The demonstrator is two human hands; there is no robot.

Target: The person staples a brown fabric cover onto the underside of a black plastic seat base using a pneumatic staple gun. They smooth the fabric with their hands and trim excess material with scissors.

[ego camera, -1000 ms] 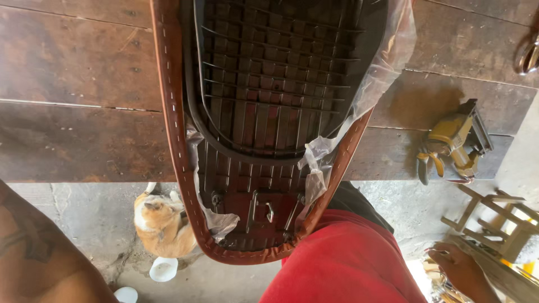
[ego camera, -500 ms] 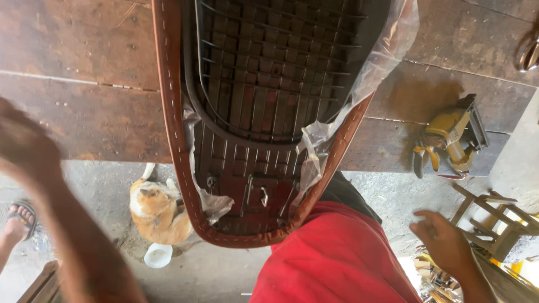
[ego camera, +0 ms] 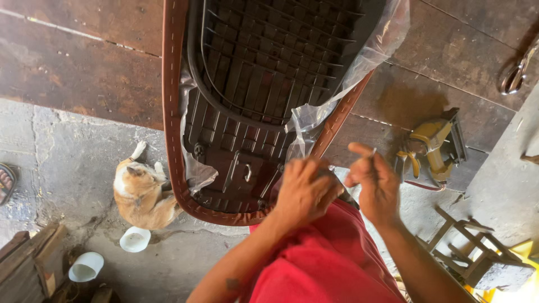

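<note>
Hands meet just below the near end of an upturned motorcycle seat (ego camera: 252, 101), seen from above. The seat lies underside up on a dark wooden counter (ego camera: 78, 62), its black ribbed plastic base showing, with a brown cover (ego camera: 168, 112) wrapped and stitched around the rim. Its rounded near end overhangs the counter edge toward the person. Clear plastic film (ego camera: 359, 62) hangs loose along the seat's right edge and bunches at the lower left inside the rim.

The left hand (ego camera: 303, 191) is curled, fingers bent in, at the seat's near right edge where the film ends; whether it grips the film or cover cannot be told. The right hand (ego camera: 376, 185) is close beside it, thumb and forefinger pinched together on something thin and small, too slight to identify.

To the right, a yellow and grey staple gun (ego camera: 432, 148) rests at the counter's edge, well apart from the seat. Bare counter lies open to the left of the seat.

Below, on the grey concrete floor (ego camera: 73, 151), a ginger and white cat (ego camera: 140, 193) lies near two white bowls (ego camera: 135, 239). A wooden stool (ego camera: 471, 252) stands at lower right.
</note>
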